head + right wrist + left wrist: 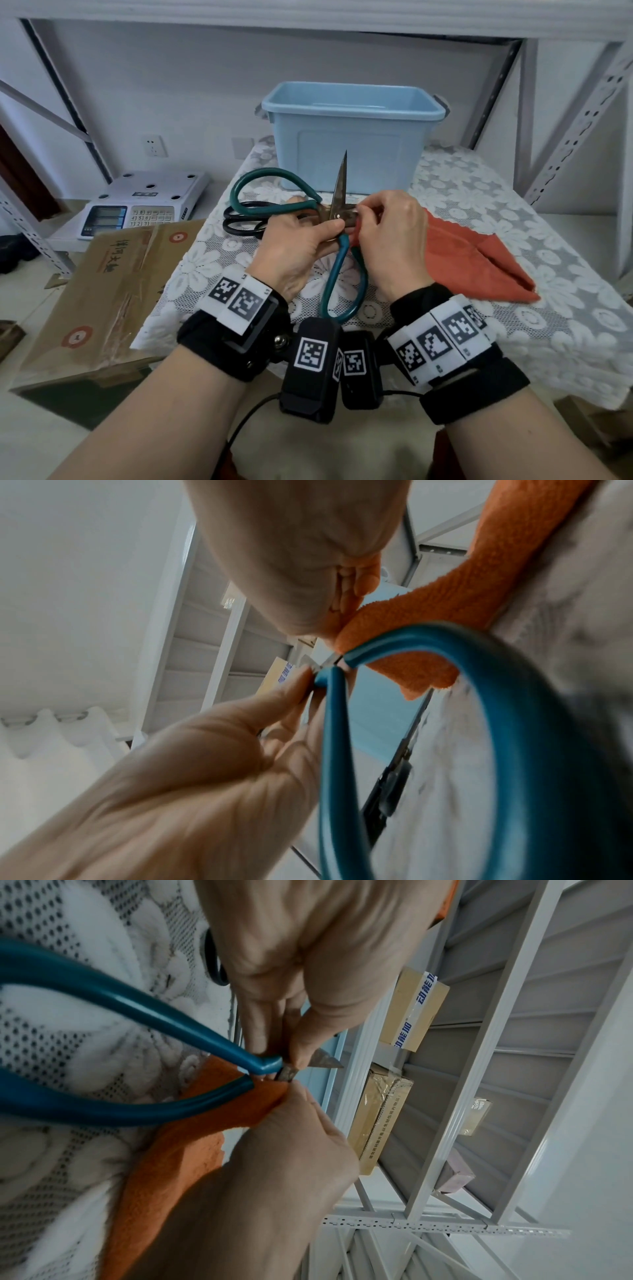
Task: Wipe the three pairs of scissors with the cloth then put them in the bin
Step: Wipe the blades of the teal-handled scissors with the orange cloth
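I hold teal-handled scissors (342, 267) above the lace-covered table (513, 192). One blade points up toward the light blue bin (352, 133), and one handle loop hangs toward me. My left hand (322, 229) pinches them at the pivot, thumb on top. My right hand (364, 214) presses a corner of the orange cloth (479, 260) against the metal beside the pivot. A darker green loop (260, 185) reaches left from my hands; I cannot tell if it is the same pair. Black-handled scissors (241, 222) lie behind it. In the left wrist view the cloth (192, 1150) bunches under the teal handle (137, 1004).
A cardboard box (113, 284) leans against the table's left side. A weighing scale (144, 202) sits on a low shelf beyond it. Perforated metal shelf posts (575, 120) rise at the right, with a shelf board overhead.
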